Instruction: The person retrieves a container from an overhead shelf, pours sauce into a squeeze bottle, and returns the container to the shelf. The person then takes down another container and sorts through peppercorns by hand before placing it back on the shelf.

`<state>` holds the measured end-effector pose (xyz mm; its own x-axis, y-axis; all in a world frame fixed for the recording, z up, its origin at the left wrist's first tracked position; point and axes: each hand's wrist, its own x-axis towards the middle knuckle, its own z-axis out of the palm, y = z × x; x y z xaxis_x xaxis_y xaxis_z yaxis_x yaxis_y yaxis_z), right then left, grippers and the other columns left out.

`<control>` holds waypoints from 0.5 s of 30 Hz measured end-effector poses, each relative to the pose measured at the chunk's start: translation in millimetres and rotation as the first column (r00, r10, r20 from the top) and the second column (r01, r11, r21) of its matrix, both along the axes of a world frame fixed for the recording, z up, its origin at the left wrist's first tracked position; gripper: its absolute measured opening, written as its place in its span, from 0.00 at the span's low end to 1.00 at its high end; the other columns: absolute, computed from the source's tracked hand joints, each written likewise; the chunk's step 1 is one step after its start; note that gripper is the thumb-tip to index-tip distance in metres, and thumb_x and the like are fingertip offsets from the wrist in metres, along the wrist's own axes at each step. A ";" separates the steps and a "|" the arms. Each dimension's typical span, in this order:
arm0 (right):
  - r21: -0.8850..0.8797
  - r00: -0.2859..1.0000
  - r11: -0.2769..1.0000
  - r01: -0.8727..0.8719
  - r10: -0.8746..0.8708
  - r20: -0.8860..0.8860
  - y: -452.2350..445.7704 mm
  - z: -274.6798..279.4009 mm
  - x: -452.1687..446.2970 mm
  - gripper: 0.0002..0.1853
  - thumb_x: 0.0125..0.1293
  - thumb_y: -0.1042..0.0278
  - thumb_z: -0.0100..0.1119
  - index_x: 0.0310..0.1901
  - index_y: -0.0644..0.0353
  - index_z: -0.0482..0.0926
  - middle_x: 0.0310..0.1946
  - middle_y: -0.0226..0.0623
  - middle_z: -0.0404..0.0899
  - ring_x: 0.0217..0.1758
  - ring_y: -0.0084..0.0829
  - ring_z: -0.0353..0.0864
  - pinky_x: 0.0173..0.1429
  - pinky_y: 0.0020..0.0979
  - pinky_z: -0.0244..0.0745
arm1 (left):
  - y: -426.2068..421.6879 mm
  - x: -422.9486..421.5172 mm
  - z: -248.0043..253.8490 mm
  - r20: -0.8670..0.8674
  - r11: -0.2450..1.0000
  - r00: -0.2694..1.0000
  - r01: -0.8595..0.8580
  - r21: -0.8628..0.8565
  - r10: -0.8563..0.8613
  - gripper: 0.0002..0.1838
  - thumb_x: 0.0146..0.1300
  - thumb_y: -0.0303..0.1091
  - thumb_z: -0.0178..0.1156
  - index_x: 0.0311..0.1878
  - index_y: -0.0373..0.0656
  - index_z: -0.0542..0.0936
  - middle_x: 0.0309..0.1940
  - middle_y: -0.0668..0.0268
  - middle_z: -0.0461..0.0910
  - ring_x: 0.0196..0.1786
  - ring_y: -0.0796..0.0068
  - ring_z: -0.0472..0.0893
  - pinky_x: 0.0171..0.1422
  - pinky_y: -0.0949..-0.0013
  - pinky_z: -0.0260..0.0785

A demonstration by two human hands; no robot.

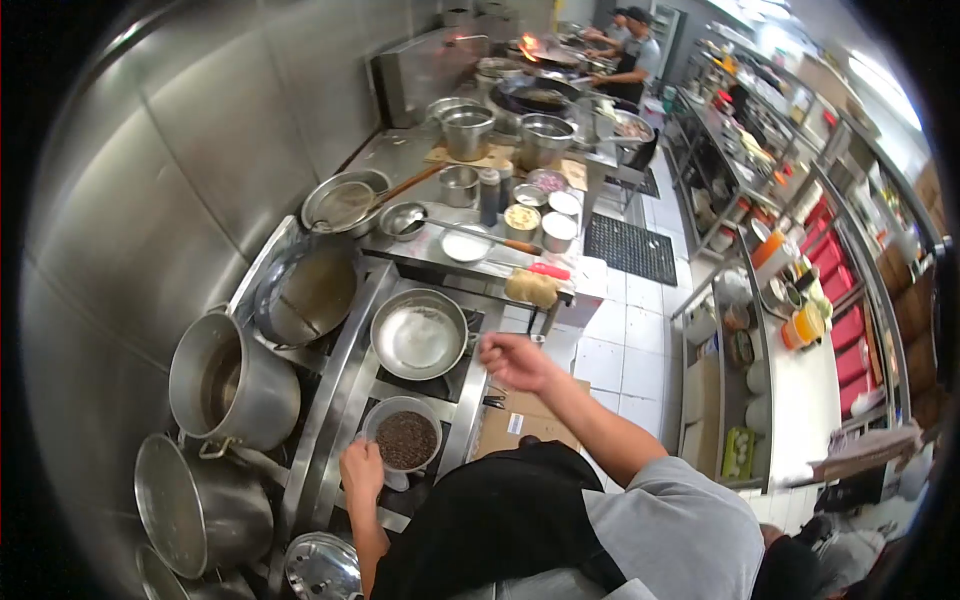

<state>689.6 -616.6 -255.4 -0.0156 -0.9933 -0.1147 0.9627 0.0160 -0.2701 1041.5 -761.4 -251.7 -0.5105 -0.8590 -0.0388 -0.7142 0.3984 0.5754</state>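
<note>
My left hand point(362, 468) grips the rim of a round translucent tub point(377, 422), which holds small dark brown grains point(405, 441). The tub is over the near part of the stove, and I cannot tell whether it rests there. My right hand point(512, 360) is closed, fingertips drawn together, just right of a metal frying pan point(418, 335). Whatever those fingers may hold is too small to see. The pan sits on a burner, its inside shiny and pale. Left of it stands a dark wok point(310, 290) with brownish liquid.
Large pots point(235, 380) line the left wall. Behind the stove, a counter carries bowls, bottles, a long-handled ladle point(480, 236) and a strainer point(345, 203). Farther off, flames point(529, 46) rise near two co-workers point(632, 55). Shelving point(750, 300) stands at right beyond the tiled aisle.
</note>
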 end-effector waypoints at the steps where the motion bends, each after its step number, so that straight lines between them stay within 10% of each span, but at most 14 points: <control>1: 0.048 0.992 0.991 0.122 -0.123 0.034 16.3 -7.0 -22.2 0.08 0.77 0.70 0.51 0.38 0.63 0.75 0.32 0.29 0.73 0.33 0.21 0.69 0.36 0.22 0.68 | 0.6 -6.8 1.1 0.022 0.999 0.999 0.034 -0.004 -0.034 0.18 0.66 0.36 0.53 0.34 0.27 0.81 0.33 0.35 0.80 0.41 0.31 0.81 0.50 0.40 0.71; 7: 0.354 0.769 0.720 0.597 -0.640 0.005 134.9 -154.7 -129.1 0.05 0.74 0.78 0.53 0.44 0.72 0.75 0.38 0.40 0.78 0.42 0.33 0.81 0.48 0.28 0.82 | 16.4 -66.8 11.3 0.024 0.988 0.987 0.156 0.013 -0.156 0.18 0.66 0.36 0.53 0.34 0.26 0.81 0.33 0.34 0.80 0.43 0.31 0.81 0.48 0.42 0.72; 10: 0.537 0.593 0.524 0.661 -0.803 0.052 203.1 -244.6 -142.5 0.06 0.73 0.80 0.53 0.47 0.76 0.75 0.40 0.45 0.79 0.45 0.35 0.83 0.48 0.31 0.86 | 29.2 -91.0 4.2 0.032 0.981 0.981 0.192 0.007 -0.193 0.18 0.66 0.36 0.54 0.34 0.26 0.80 0.34 0.34 0.80 0.42 0.32 0.82 0.47 0.42 0.72; 12: 0.638 0.628 0.298 0.710 -0.678 -0.382 261.0 -323.9 -138.8 0.10 0.77 0.74 0.46 0.38 0.70 0.72 0.32 0.44 0.76 0.36 0.39 0.81 0.49 0.38 0.87 | 34.1 -110.0 -2.3 0.045 0.970 0.969 0.241 0.018 -0.242 0.18 0.66 0.37 0.54 0.34 0.26 0.81 0.33 0.35 0.80 0.42 0.33 0.82 0.46 0.42 0.72; 15: 0.785 0.554 0.116 0.608 -0.771 -0.315 330.2 -344.9 -103.2 0.06 0.75 0.79 0.48 0.40 0.73 0.73 0.30 0.43 0.75 0.32 0.37 0.80 0.41 0.38 0.88 | 55.7 -136.4 2.6 0.081 0.963 0.963 0.263 -0.051 -0.258 0.18 0.66 0.37 0.54 0.34 0.27 0.81 0.33 0.35 0.80 0.42 0.33 0.82 0.47 0.41 0.72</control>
